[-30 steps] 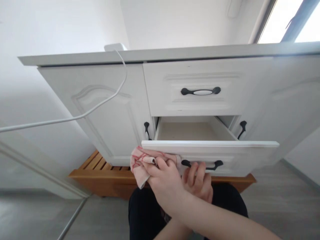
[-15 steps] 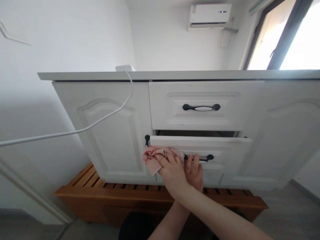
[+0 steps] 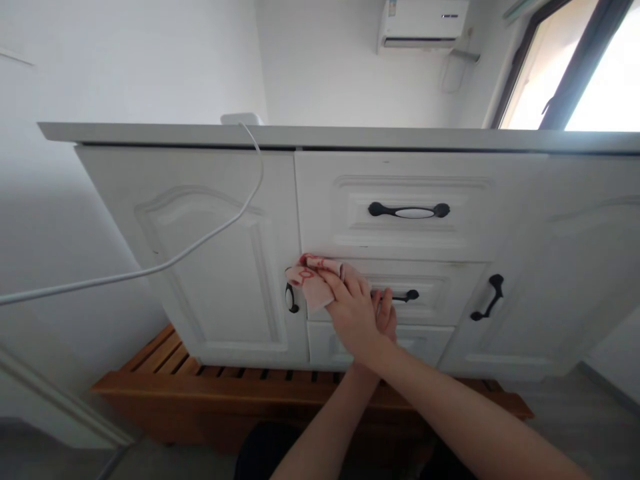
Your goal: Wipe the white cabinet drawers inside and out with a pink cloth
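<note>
Landmark: middle drawer (image 3: 467,287), which looks about flush. We have the cloth (image 3: 319,292) at its left end, bunched in our right hand (image 3: 353,320), fingers gripping over it. Our left hand (image 3: 387,319) is at the drawer's black pull (image 3: 412,295), fingers bent; can't tell if they close around it. Forearms cross below the drawer.

Risks, our read:
- Crossed arms limit reach; sliding either hand could bump the other off cloth or pull.
- Loose cloth edge could catch on the door handle (image 3: 291,299) just left of the drawer, or pinch in the drawer gap if it moves.
- Cable (image 3: 215,233) hangs up-left of the drawer; an arm swinging that way could snag it and drag the white box (image 3: 240,119) off the tabletop (image 3: 350,137).

Hard to see: our right hand and the cloth cover the drawer's left part; left palm and pull's left end are hidden. Bottom drawer (image 3: 433,340), below, is partly behind our arms. Air conditioner (image 3: 424,25), well above, is cut off at top.
</note>
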Tool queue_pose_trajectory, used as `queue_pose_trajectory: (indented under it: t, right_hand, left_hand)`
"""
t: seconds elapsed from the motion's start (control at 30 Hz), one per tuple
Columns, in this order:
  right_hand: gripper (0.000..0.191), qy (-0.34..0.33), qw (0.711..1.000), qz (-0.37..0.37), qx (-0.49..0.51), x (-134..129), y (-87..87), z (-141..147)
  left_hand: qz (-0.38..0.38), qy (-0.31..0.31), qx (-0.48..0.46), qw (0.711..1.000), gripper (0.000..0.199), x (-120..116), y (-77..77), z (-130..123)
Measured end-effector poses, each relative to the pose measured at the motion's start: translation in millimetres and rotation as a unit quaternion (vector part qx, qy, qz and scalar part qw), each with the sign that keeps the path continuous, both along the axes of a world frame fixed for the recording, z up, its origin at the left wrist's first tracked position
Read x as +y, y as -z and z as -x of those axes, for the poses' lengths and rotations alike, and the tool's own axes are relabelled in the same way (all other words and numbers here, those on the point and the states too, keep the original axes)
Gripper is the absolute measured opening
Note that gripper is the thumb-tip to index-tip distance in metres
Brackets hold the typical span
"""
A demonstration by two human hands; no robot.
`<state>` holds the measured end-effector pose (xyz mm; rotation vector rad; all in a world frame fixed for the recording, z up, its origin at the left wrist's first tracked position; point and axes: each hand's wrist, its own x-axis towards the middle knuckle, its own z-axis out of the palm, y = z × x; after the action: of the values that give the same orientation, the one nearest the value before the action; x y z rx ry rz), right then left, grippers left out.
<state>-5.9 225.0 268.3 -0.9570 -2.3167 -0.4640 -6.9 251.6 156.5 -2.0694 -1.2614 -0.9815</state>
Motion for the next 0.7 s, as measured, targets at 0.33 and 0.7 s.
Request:
queue_pose_trajectory:
  t: [0.33, 0.7]
  right_hand:
    - [0.046, 0.007, 0.995, 0.051, -0.083, 18, 7.0, 16]
    - [0.032, -0.02, 0.991, 0.093, -0.094, 7, 88.1, 1]
  left_hand:
    - [-0.006, -0.05, 0.017, 0.999, 0.058, -38, 42.6, -14]
    - [0.225, 0.031, 0.014, 0.974, 0.034, -170, 162.2, -34]
